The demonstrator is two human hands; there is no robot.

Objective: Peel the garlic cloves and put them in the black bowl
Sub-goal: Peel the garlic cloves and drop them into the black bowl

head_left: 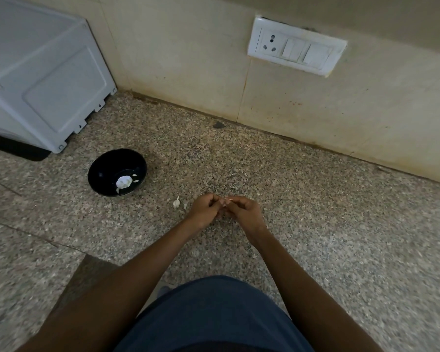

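Observation:
The black bowl [104,171] stands on the speckled counter at left, with a white garlic bulb [123,182] and a few pale cloves inside. My left hand [205,209] and my right hand [244,210] meet over the counter, fingers curled round a small garlic clove [225,200] pinched between them; only a sliver of it with a pinkish skin edge shows. A loose white garlic piece [176,203] lies on the counter just left of my left hand.
A white appliance [41,72] occupies the back left corner. The tiled wall runs along the back with a white socket and switch plate [296,45]. Small skin scraps lie near the hands. My blue-clothed torso fills the bottom of the view.

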